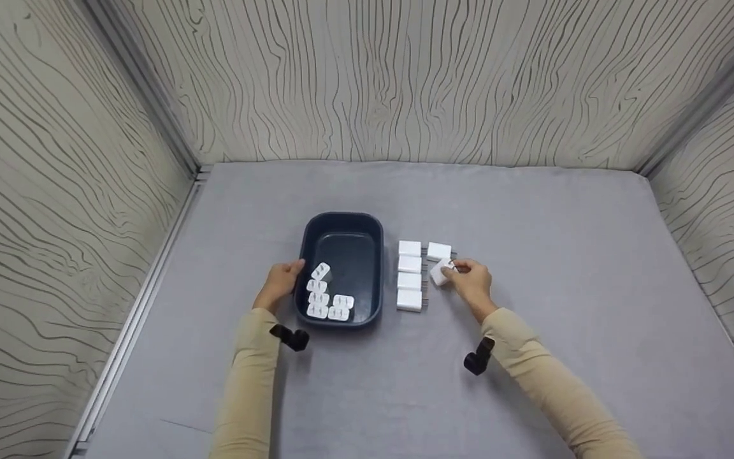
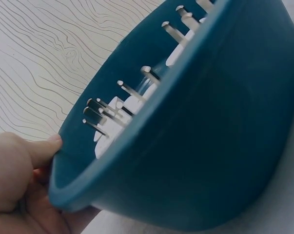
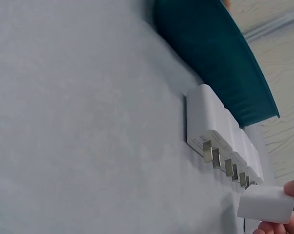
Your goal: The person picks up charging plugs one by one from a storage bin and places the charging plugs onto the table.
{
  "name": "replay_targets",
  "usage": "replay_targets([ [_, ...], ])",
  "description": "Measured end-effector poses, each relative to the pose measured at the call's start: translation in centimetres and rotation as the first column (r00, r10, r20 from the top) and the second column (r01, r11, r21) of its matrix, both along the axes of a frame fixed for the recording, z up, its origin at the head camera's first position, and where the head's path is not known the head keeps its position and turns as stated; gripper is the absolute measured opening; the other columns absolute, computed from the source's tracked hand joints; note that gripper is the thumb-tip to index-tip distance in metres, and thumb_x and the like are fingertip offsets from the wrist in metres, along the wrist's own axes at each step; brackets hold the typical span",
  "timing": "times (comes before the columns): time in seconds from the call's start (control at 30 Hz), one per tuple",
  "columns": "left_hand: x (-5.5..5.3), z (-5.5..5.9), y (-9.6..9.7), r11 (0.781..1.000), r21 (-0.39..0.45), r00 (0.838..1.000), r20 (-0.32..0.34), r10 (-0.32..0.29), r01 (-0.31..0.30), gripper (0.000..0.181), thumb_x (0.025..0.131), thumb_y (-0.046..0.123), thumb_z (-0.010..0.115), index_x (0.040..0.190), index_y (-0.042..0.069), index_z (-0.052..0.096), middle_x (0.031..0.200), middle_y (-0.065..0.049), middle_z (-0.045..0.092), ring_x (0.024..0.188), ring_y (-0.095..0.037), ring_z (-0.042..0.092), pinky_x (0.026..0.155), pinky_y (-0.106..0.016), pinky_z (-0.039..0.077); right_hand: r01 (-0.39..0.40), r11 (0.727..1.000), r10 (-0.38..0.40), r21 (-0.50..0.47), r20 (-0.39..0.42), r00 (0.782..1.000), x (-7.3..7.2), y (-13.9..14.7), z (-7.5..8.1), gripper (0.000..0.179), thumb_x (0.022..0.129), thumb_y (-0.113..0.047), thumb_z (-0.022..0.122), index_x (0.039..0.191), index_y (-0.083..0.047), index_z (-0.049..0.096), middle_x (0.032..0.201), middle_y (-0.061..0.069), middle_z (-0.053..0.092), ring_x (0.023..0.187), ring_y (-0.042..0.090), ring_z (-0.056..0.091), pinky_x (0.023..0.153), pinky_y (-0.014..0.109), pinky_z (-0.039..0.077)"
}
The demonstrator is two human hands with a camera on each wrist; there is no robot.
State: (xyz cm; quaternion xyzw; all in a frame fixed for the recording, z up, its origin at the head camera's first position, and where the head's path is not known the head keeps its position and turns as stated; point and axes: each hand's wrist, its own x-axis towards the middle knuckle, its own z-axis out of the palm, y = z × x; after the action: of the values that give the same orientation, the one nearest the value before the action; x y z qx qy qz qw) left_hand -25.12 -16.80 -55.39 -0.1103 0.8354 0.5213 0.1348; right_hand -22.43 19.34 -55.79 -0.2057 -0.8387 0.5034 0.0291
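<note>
My left hand [image 1: 280, 282] clamps the rim of the blue bin [image 1: 349, 255] at its nine o'clock; the head view hides most of those fingers, but my left wrist view shows them curled beneath the rim, thumb on top. My right hand [image 1: 475, 282] pinches a white plug [image 1: 440, 275], out at the bin's three o'clock. The right wrist view cuts off most of that hand and the plug's prongs at four o'clock.

Between lies a row of four plugs [image 1: 409, 281], its metal blades [image 3: 216, 158] plain only from my right wrist. A lone plug [image 1: 438, 250] sits at twelve o'clock of my pinched one; whether they touch, I can't tell.

Six plugs [image 1: 318, 298] stand prongs-up around the bin's seven o'clock; from my left wrist, its wall masks their bodies.
</note>
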Motion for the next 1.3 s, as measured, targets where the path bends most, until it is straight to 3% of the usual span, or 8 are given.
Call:
replay_targets([
  [0.13, 0.0, -0.2, 0.0, 1.0, 0.009, 0.999, -0.033, -0.002, 0.002, 0.048, 0.102, 0.026, 0.048, 0.057, 0.016, 0.033, 0.055, 0.007, 0.034, 0.055, -0.008, 0.035, 0.054, -0.022, 0.031, 0.092, 0.981, -0.076, -0.172, 0.098, 0.992, -0.4, 0.2, -0.2, 0.031, 0.085, -0.014, 0.07, 0.108, 0.006, 0.064, 0.087, 0.004, 0.065, 0.071, 0.005, 0.057, 0.065, 0.015, 0.046],
  [0.37, 0.1, -0.2, 0.1, 1.0, 0.02, 0.999, -0.046, 0.022, -0.021, 0.045, 0.101, 0.024, 0.05, 0.058, 0.014, 0.04, 0.059, 0.007, 0.038, 0.059, -0.009, 0.039, 0.057, -0.022, 0.033, 0.249, 0.872, -0.177, -0.421, 0.202, 0.963, -1.0, 0.0, -0.7, 0.035, 0.087, -0.011, 0.067, 0.116, 0.007, 0.059, 0.083, -0.002, 0.061, 0.057, 0.001, 0.059, 0.063, 0.017, 0.053],
  [0.5, 0.1, -0.2, 0.1, 1.0, 0.011, 0.999, -0.044, 0.023, -0.023, 0.042, 0.101, 0.025, 0.05, 0.061, 0.014, 0.044, 0.06, 0.006, 0.039, 0.061, -0.009, 0.04, 0.057, -0.022, 0.033, 0.307, 0.827, -0.223, -0.471, 0.226, 0.948, -1.2, -0.3, -1.0, 0.031, 0.086, -0.01, 0.068, 0.112, 0.005, 0.058, 0.071, -0.007, 0.058, 0.053, 0.002, 0.057, 0.059, 0.017, 0.053],
  [0.83, 0.2, -0.1, 0.0, 1.0, -0.011, 0.998, -0.056, 0.015, -0.016, 0.046, 0.101, 0.025, 0.05, 0.057, 0.015, 0.037, 0.056, 0.007, 0.036, 0.056, -0.008, 0.037, 0.054, -0.022, 0.032, 0.357, 0.797, -0.271, -0.487, 0.24, 0.932, -1.4, -0.8, -1.1, 0.016, 0.084, -0.009, 0.07, 0.093, -0.002, 0.059, 0.065, -0.007, 0.057, 0.05, 0.002, 0.055, 0.057, 0.016, 0.052],
  [0.97, -0.6, -1.2, -0.4, 1.0, -0.013, 0.999, -0.043, 0.017, -0.018, 0.039, 0.1, 0.029, 0.051, 0.078, 0.0, 0.065, 0.075, -0.003, 0.056, 0.076, -0.015, 0.05, 0.07, -0.028, 0.043, 0.361, 0.799, -0.271, -0.481, 0.247, 0.93, -1.6, -1.0, -1.0, 0.017, 0.084, -0.008, 0.071, 0.094, -0.001, 0.059, 0.07, -0.005, 0.057, 0.051, 0.002, 0.055, 0.057, 0.017, 0.053],
  [1.0, -1.3, -2.9, -1.0, 1.0, 0.006, 0.996, -0.09, -0.014, 0.014, 0.041, 0.099, 0.036, 0.052, 0.078, 0.004, 0.067, 0.076, -0.001, 0.057, 0.077, -0.014, 0.05, 0.07, -0.027, 0.042, 0.357, 0.804, -0.268, -0.476, 0.246, 0.932, -1.6, -1.0, -0.9, 0.018, 0.083, -0.008, 0.072, 0.095, -0.001, 0.059, 0.071, -0.004, 0.058, 0.051, 0.003, 0.056, 0.058, 0.017, 0.053],
  [1.1, -1.9, -4.0, -1.5, 0.998, -0.029, 0.992, -0.107, -0.067, 0.064, 0.047, 0.098, 0.043, 0.051, 0.072, 0.006, 0.063, 0.075, -0.002, 0.054, 0.079, -0.017, 0.049, 0.073, -0.031, 0.042, 0.34, 0.828, -0.253, -0.447, 0.243, 0.936, -1.6, -0.9, -0.8, 0.023, 0.082, -0.008, 0.073, 0.1, 0.002, 0.061, 0.072, -0.003, 0.06, 0.051, 0.003, 0.058, 0.058, 0.018, 0.053],
  [1.3, -0.1, -0.4, -0.1, 0.993, -0.1, 0.995, -0.075, -0.063, 0.055, 0.048, 0.102, 0.027, 0.047, 0.058, 0.015, 0.033, 0.059, 0.004, 0.032, 0.065, -0.015, 0.039, 0.062, -0.026, 0.033, 0.287, 0.892, -0.213, -0.348, 0.237, 0.948, -1.8, -0.2, -0.8, 0.035, 0.081, -0.011, 0.075, 0.109, 0.008, 0.064, 0.06, -0.003, 0.061, 0.05, 0.004, 0.059, 0.055, 0.018, 0.053],
])
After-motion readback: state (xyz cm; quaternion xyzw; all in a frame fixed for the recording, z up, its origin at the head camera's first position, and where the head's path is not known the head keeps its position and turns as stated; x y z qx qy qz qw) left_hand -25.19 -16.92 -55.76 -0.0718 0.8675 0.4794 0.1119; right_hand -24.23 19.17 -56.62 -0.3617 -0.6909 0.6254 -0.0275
